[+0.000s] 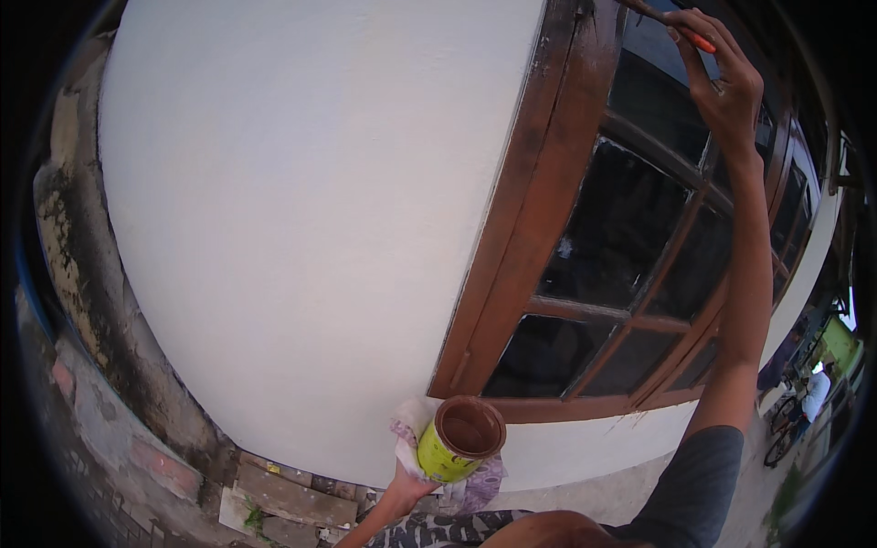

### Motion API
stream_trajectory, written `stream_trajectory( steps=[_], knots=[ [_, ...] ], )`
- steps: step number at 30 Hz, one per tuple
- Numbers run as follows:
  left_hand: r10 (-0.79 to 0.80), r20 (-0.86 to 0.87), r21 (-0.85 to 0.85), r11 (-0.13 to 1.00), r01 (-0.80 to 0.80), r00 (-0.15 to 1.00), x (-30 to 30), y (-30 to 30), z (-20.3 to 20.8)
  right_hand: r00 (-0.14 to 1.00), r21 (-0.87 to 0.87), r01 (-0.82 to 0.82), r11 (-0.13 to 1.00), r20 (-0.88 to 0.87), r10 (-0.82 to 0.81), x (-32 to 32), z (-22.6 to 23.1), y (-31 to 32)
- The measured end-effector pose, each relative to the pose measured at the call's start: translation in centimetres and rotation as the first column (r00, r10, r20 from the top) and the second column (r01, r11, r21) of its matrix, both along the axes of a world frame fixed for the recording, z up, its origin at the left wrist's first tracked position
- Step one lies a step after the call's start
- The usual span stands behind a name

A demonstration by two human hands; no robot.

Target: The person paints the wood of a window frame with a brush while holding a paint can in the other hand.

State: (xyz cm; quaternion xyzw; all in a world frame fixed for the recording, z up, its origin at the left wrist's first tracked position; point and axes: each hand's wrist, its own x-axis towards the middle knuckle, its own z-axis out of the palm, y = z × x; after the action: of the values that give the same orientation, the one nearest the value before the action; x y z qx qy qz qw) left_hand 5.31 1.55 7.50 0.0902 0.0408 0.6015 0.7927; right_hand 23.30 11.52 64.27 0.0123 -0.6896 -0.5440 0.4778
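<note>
My left hand (410,490) is closed around a yellow-green paint can (443,459) at the bottom centre, with a pale patterned cloth (410,431) bunched between palm and can. Brown paint shows inside the can and coats its rim. Up at the top right, my right hand (734,91) is raised and pinches a paintbrush by its handle (699,41), which has an orange end. The brush's head runs toward the upper edge of the picture, so its bristles are hard to make out. Behind it stands a brown wooden window frame (548,201) with dark glass panes (618,222).
A smooth white wall (301,228) fills the left and middle. Below it lie worn boards and rubble (288,498), and a stained low wall (82,247) runs along the left. Far right, a person in a white top (816,393) is beside a bicycle (779,446).
</note>
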Motion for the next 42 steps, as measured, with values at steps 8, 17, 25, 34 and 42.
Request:
stream_trajectory(
  steps=[8, 17, 25, 34, 42],
  knots=[
    [0.284, -0.457, 0.195, 0.956, -0.217, 0.843, 0.6, -1.1, 2.6, 0.993, 0.019, 0.119, 0.993, 0.016, -0.120, -1.6, -1.7, 3.8],
    [-0.068, 0.068, -0.025, 0.997, 0.070, 0.995, -0.3, 0.2, 0.7, 0.962, -0.550, 0.120, 0.827, 0.269, 0.039, 0.8, -14.7, -1.8],
    [0.162, -0.329, 0.058, 0.987, -0.151, 0.930, 0.4, 1.7, -6.1, 0.982, -0.605, -0.167, 0.779, -0.169, 0.080, -1.4, -3.3, -0.8],
    [0.134, -0.175, 0.093, 0.988, -0.119, 0.975, -0.1, -0.8, 2.2, 0.981, -0.611, 0.022, 0.791, 0.166, 0.101, 0.2, -9.8, 0.3],
    [-0.086, 0.239, 0.009, 0.996, 0.086, 0.967, -0.3, 0.4, -1.1, 0.967, -0.633, -0.216, 0.743, -0.033, 0.253, -3.5, -4.9, 1.3]
  ],
)
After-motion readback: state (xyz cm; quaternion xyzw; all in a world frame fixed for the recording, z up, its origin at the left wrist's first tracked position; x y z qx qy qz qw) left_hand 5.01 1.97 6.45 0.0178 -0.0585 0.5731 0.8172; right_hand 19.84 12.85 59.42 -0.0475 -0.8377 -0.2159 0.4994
